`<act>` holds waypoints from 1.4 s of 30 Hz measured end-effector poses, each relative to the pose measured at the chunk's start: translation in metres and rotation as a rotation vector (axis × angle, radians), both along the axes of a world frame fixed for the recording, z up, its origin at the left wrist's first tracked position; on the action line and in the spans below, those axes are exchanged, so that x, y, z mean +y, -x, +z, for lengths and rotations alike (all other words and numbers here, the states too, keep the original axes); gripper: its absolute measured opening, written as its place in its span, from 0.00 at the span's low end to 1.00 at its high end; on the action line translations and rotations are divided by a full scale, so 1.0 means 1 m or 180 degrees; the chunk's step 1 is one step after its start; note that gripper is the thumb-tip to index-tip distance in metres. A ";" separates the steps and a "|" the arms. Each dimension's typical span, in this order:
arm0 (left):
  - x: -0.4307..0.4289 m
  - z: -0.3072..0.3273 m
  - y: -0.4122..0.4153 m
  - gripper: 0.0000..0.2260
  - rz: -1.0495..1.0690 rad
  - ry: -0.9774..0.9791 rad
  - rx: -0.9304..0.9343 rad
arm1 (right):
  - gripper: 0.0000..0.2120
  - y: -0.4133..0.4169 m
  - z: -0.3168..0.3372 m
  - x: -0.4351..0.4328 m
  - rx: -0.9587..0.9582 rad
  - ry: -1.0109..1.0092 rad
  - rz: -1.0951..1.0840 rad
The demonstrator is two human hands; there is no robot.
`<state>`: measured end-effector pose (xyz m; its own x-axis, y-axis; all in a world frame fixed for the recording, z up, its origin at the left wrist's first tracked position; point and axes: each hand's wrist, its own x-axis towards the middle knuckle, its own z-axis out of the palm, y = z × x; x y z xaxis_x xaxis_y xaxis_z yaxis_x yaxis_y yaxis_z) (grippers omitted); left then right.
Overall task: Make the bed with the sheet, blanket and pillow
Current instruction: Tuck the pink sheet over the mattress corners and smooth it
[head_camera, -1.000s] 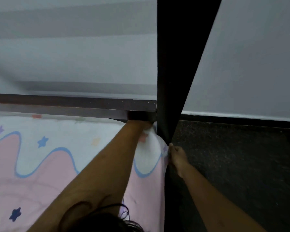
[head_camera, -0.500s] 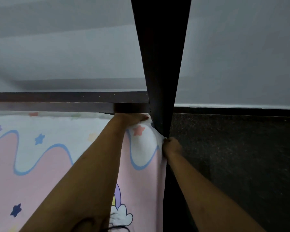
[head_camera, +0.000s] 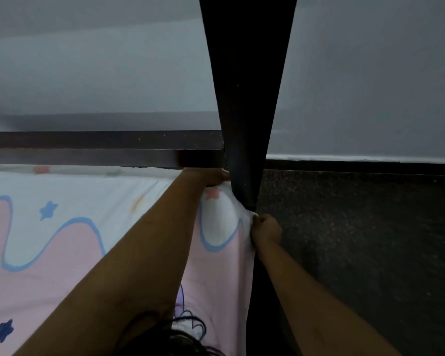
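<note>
The sheet (head_camera: 62,253), pink and white with a blue wavy line and small stars, lies spread over the bed, and its corner is bunched up against the foot of the dark post (head_camera: 244,98). The right hand (head_camera: 266,228) is just right of that corner, at the base of the post, with its fingers (head_camera: 257,222) clenched on a pinch of the white cloth at the sheet's edge. The left hand (head_camera: 211,176) rests on the sheet just left of the post, right under the dark rail (head_camera: 88,147) that runs leftward from it. Its fingers lie in shadow there, so I cannot tell if they clutch the cloth or only press it. Right of the post is dark speckled floor (head_camera: 370,240), and behind it a grey wall (head_camera: 88,73).
</note>
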<state>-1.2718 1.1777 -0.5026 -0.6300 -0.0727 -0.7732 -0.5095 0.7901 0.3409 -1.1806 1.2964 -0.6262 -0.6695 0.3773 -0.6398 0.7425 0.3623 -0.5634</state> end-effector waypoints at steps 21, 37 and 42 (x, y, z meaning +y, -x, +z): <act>-0.077 0.034 -0.222 0.28 0.0530 0.1333 0.2171 | 0.24 -0.062 0.152 -0.057 0.2192 -0.0503 0.1625; -0.047 -0.012 -0.455 0.25 0.0945 0.0731 0.1652 | 0.36 -0.069 0.146 -0.085 0.0901 -0.1767 0.1787; -0.081 -0.012 -0.506 0.32 0.1415 0.1180 0.1839 | 0.32 -0.180 0.157 -0.129 0.2045 -0.1670 0.2897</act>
<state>-0.7662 1.0970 -0.5147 -0.7739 -0.5968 -0.2119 -0.6257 0.6687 0.4017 -1.0011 1.1670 -0.4692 -0.9602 -0.2792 -0.0088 -0.2570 0.8954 -0.3636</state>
